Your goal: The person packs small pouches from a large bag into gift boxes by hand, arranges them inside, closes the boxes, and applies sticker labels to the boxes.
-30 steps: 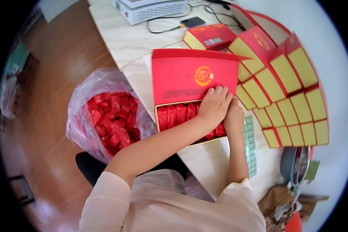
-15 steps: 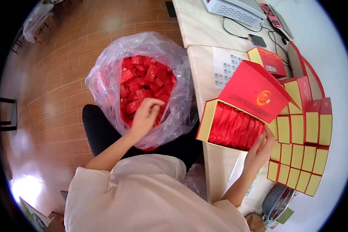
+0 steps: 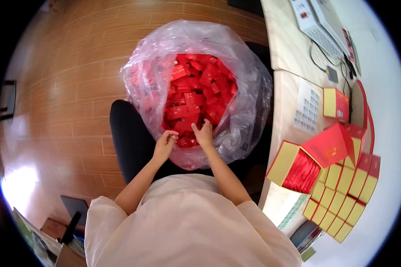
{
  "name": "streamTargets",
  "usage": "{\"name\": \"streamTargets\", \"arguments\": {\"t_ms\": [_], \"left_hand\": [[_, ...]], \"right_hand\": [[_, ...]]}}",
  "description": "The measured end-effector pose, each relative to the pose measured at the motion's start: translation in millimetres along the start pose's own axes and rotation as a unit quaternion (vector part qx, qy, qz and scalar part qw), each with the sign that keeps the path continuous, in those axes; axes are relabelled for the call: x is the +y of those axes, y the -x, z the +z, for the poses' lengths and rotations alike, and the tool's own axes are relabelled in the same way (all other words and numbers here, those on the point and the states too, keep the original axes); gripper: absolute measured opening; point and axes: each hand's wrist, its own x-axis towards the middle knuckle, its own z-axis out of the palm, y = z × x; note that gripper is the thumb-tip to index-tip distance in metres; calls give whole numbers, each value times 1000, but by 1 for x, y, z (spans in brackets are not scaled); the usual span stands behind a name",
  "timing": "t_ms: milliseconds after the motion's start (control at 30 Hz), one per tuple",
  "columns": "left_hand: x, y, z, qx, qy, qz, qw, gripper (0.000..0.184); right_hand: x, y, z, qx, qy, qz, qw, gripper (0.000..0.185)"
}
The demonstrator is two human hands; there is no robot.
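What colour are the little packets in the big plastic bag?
The little packets are bright red; the head camera view shows them best.

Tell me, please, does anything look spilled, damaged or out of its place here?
I see nothing spilled or damaged: the loose red packets lie inside the plastic bag. Only the open box looks slightly askew, because it sits at an angle on the table, with one corner about at the edge.

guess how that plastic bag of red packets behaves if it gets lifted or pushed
The plastic bag would probably crumple, since its see-through sides are wrinkled. It may feel heavy, with so many red packets inside. Lifted by one edge, it could spill, because its mouth gapes open.
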Motion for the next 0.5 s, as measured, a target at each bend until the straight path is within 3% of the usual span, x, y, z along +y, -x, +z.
{"name": "streamTargets", "arguments": {"t_ms": [33,100,200,433,500], "left_hand": [[7,-2,-2,0,16,-19,1000,16],[8,-7,-5,18,64,-67,996,16],[7,-14,-2,29,126,-109,986,17],[4,-21,-1,18,139,-141,980,17],[3,-24,1,11,131,-161,978,17]], "right_hand": [[-7,-3,5,-14,7,-3,1000,74],[-20,-12,9,-80,93,81,989,103],[-40,-20,15,-129,185,73,971,114],[-35,-37,29,-140,196,75,968,107],[-23,-37,24,-142,155,61,976,97]]}}
